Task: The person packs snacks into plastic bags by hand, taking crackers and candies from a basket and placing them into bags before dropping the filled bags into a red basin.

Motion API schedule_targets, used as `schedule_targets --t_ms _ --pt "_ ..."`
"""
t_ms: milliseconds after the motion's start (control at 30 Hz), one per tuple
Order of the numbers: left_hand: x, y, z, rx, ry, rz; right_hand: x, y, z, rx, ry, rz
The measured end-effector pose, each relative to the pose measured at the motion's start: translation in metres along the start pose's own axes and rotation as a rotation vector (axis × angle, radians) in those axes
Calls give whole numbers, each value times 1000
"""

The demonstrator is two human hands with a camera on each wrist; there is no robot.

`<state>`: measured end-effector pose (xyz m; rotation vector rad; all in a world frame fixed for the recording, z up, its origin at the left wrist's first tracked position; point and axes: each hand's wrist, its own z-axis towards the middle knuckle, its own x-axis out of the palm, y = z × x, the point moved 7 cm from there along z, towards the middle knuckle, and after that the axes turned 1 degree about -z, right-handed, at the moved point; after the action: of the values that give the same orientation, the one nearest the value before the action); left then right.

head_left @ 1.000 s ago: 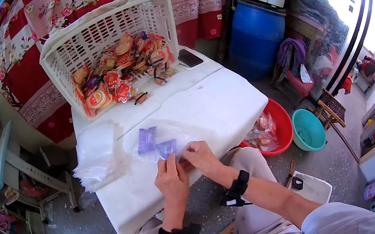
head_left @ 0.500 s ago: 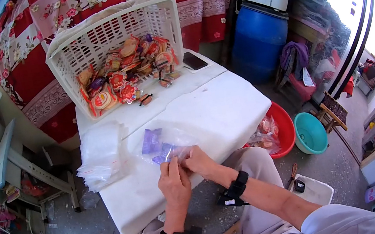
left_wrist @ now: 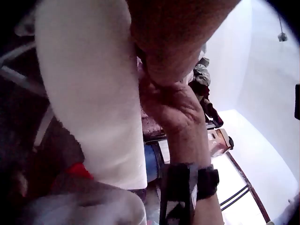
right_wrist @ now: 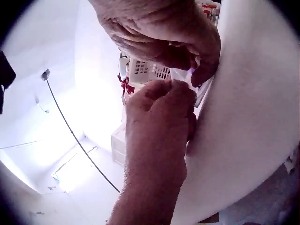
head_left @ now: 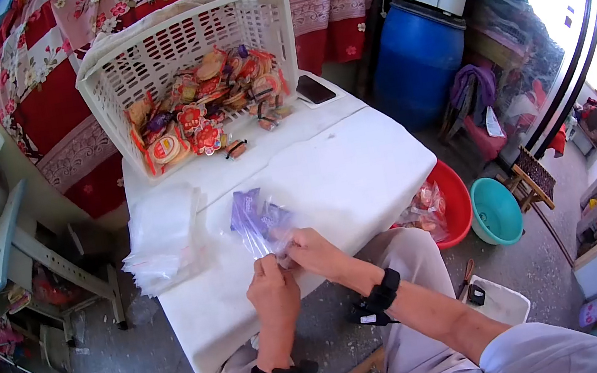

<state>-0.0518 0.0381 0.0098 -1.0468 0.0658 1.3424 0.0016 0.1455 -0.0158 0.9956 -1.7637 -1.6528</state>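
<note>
A clear plastic bag (head_left: pixel 254 244) lies near the front edge of the white table, two purple packets (head_left: pixel 245 209) showing through its film. Its near end is gathered between my hands. My left hand (head_left: pixel 274 293) pinches the film with curled fingers, and creases run from there toward the packets. Close beside it, my right hand (head_left: pixel 319 255) grips the bag's other side, thumb and fingers bent together. In the right wrist view, my right hand (right_wrist: pixel 161 30) arches over my left hand (right_wrist: pixel 161 110), whose fingertips press together; most of the bag is hidden there.
A stack of flat clear bags (head_left: pixel 166 235) lies on the left of the table. Behind it, a tipped white basket (head_left: pixel 114 79) holds several wrapped snacks (head_left: pixel 202 96), a few spilling out. A phone (head_left: pixel 315 89) lies at back right. Red (head_left: pixel 458 200) and teal (head_left: pixel 496 211) basins stand on the floor.
The bag's near end has been drawn up and creased between my fingers, and the two purple packets now sit closer together. My left fingertips have curled in tighter; the head view has shifted slightly.
</note>
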Motion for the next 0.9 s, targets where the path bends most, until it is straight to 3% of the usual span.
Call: schedule_targets --t_ms 367,433,533,667,733,833,900 --pt "-9 -1 6 -13 -102 50 10 16 -1 -78 90 -153" --pt "-12 0 5 -27 -81 73 5 30 -7 -225 36 -458" --pt "-13 0 6 -47 -50 125 -5 34 -10 -374 -129 -494" --pt "-6 -5 4 25 -27 121 0 23 7 -358 -63 -528" --pt "-5 -5 4 48 -50 115 6 19 17 -284 26 -699" --pt "-6 -2 5 29 -75 141 5 30 -3 -481 -114 -641" --pt "-5 -1 4 -3 -29 146 5 32 -13 -500 -118 -632"
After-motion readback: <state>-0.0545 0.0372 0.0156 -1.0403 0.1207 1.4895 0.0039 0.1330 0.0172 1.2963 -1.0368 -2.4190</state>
